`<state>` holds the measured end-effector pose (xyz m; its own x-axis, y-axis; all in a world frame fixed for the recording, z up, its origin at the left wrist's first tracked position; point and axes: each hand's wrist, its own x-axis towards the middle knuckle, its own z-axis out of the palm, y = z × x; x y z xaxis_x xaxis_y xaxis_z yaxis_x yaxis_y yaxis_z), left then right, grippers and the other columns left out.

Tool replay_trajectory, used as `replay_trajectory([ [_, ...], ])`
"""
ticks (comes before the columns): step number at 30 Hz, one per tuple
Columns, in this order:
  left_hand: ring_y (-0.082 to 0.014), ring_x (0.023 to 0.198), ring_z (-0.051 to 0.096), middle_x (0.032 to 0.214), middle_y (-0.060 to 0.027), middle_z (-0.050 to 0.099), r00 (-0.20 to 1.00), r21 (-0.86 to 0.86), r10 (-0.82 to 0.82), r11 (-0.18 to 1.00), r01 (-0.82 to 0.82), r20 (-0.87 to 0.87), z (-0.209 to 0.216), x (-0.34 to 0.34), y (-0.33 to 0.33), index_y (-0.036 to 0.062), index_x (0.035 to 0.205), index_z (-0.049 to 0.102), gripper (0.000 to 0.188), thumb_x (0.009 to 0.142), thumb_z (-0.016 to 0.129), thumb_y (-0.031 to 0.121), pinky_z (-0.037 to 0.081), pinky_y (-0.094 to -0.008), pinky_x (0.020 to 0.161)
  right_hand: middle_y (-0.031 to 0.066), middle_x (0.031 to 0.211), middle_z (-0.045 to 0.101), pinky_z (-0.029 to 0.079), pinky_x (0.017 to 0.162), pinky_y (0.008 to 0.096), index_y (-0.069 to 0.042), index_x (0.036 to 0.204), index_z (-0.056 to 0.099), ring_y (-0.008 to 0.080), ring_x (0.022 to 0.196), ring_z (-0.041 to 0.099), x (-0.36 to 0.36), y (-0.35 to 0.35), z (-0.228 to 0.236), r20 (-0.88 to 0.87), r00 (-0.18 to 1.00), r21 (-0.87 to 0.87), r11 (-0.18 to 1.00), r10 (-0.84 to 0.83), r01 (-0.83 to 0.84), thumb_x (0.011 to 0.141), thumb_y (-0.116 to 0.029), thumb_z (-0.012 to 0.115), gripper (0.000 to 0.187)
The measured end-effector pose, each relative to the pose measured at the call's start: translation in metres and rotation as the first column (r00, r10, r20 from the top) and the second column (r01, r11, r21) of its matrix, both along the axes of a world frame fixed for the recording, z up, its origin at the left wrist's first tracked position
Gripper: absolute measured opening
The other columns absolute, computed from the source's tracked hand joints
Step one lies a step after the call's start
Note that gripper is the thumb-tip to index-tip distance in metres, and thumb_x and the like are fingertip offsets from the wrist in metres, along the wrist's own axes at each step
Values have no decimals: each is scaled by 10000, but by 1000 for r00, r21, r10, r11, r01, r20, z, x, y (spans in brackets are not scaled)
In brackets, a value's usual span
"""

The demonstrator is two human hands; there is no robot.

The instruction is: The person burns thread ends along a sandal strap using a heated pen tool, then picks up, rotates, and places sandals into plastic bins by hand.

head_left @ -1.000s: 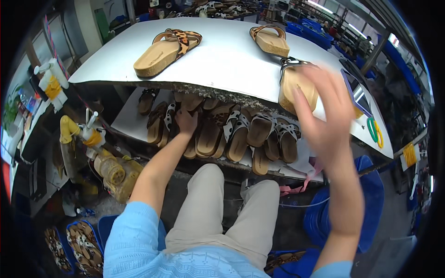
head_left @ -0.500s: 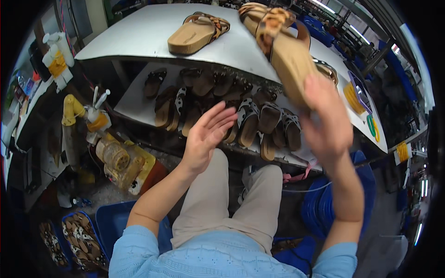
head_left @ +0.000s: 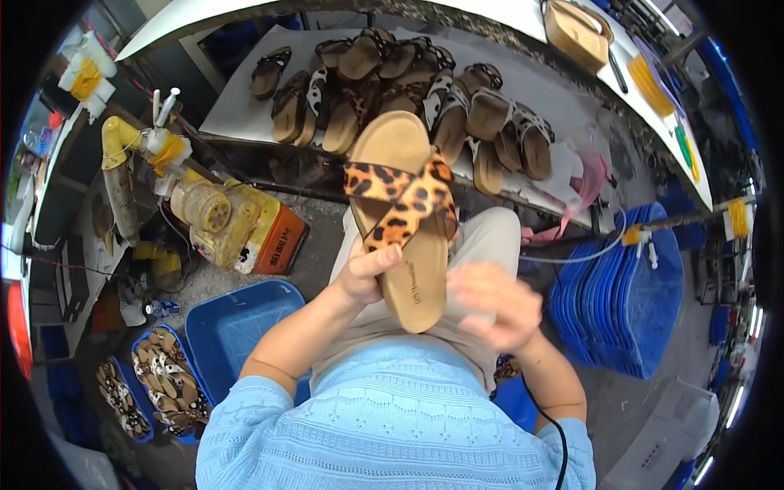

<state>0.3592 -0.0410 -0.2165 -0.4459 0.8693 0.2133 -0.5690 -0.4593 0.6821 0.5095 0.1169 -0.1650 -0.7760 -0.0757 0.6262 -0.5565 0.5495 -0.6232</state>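
A leopard-print slide sandal (head_left: 412, 208) with crossed straps and a tan footbed stands toe-up before my lap, its footbed facing me. My left hand (head_left: 371, 268) is closed around its left side, the thumb lying on the edge of the footbed below the straps. By the heel's right edge is my right hand (head_left: 498, 304), fingers bent and smeared by motion; whether it touches the sandal or holds anything does not show clearly. Behind, several sandals (head_left: 359, 122) with spotted and leopard straps lie on a low white shelf (head_left: 233, 102).
To the left stands a stained yellow-and-orange machine (head_left: 237, 220), above an open blue bin (head_left: 245, 318). Blue crates of sandals (head_left: 167, 371) sit lower left. Stacked blue bins (head_left: 608, 286) are at right. Another sandal (head_left: 576, 34) lies on the white upper table (head_left: 506, 10).
The leopard-print sandal has come down from over the upper table to my lap, passing from my right hand to my left. My view has tilted downward.
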Motion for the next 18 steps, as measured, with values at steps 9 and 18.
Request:
replay_trajectory([
  [9,-245,1191,529,1301,-140,523,958,-165,-285,945,284,15,-12,41,-1,-35,1373,354,925,623,829,225,406,-357,1026,136,1120,648,489,838,275,51,1251,518,143,980,619,-40,52,-5,436,894,-795,511,107,327,951,-132,581,358],
  [18,-263,1293,448,1431,-173,400,945,-131,-277,944,301,174,-20,29,24,-13,1450,258,1135,708,573,787,392,-391,1060,92,967,694,518,792,256,40,1111,629,119,883,646,-18,41,-14,363,929,-745,621,75,241,914,-113,640,250],
])
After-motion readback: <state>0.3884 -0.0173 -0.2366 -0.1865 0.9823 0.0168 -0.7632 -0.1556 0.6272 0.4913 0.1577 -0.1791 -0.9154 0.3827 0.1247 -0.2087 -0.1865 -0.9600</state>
